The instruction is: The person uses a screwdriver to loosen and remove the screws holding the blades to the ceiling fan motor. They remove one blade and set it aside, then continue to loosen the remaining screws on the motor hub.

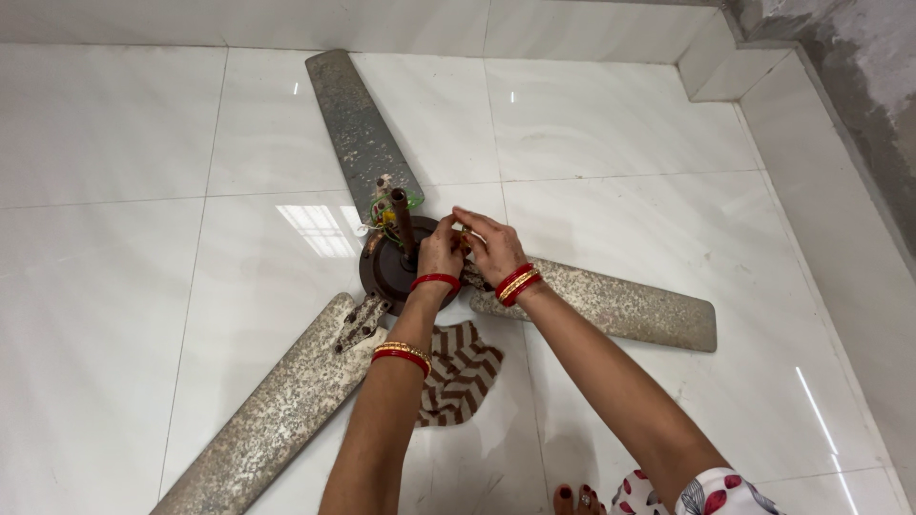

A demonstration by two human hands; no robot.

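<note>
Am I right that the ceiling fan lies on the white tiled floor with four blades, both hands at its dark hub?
Not quite: the ceiling fan has three blades, not four, as the head view shows. The rest holds: it lies on the white tiled floor, with the left hand and right hand at its dark hub.

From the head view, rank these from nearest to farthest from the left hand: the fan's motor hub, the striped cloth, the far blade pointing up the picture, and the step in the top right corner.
1. Motor hub: under the left hand, touching.
2. Striped cloth: just below, by the forearm.
3. Far blade: up and left.
4. Step: top right corner, farthest.
</note>
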